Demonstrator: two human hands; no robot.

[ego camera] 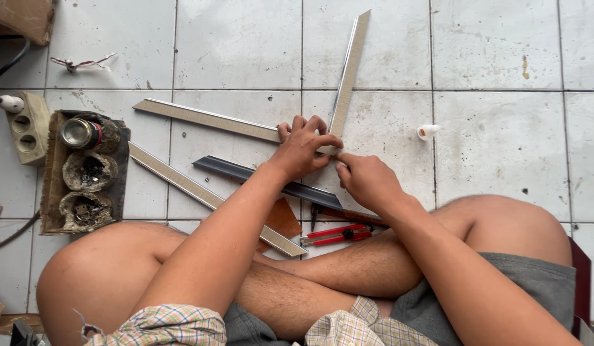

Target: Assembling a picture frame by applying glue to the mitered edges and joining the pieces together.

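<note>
My left hand (301,148) lies palm down with fingers curled over the corner where two flat moulding strips meet, pressing them to the floor; my right hand (367,181) sits just beside it, fingertips pinched against the same joint. The first strip (207,118) runs from that corner away to the left, and the second strip (349,70) runs up and slightly right, so the pair forms an angle under my hands. Both are long, thin and straight, with a tan, finely grained face and a pale, shiny edge. A dark grey strip (246,173) of similar profile passes under my left wrist, and a third tan strip (181,181) lies aslant to the left of it, its lower end near my shin. Red-handled pliers (335,234) rest on the floor just in front of my crossed legs, beside a brown triangular offcut (285,218). A small white cap (428,132) lies to the right of the joint. At far left stands a dark tray (51,173) holding a metal can (81,133) and two ash-crusted bowls (85,189), next to a beige wall socket block (26,128). The floor (502,141) is of white, scuffed square tiles.
</note>
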